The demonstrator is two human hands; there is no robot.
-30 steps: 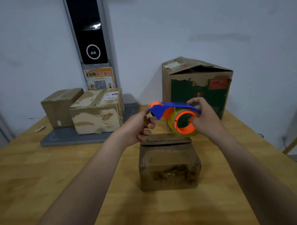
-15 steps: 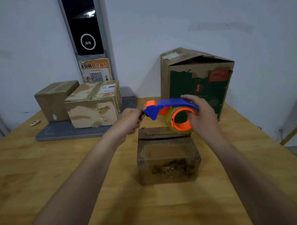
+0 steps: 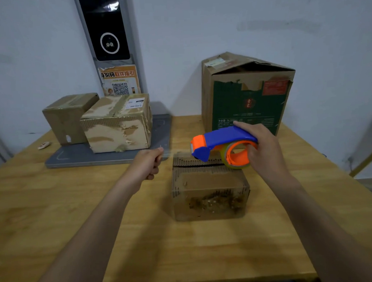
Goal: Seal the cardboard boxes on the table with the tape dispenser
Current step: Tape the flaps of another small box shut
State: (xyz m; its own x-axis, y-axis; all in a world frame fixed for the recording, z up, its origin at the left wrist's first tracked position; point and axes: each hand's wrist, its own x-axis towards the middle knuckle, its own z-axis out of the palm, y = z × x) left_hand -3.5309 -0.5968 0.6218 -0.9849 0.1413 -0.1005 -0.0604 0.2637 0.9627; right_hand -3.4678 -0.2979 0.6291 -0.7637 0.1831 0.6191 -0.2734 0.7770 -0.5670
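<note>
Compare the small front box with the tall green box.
The small box is low and plain brown; the tall green box has a printed front with torn patches. The small box's flaps lie flat, the tall green box's peak upward. The right hand holds the dispenser over the small box, not the tall green box. Both are worn cardboard.

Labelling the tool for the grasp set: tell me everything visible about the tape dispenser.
Plastic-looking tape dispenser: blue arched body, orange nose at its left end, orange hub ring carrying a yellowish clear roll. The right hand grips its right end, holding it roughly level over the small cardboard box; contact with the box is unclear. A clear tape strip runs from its nose to the left hand, which pinches the end.
</note>
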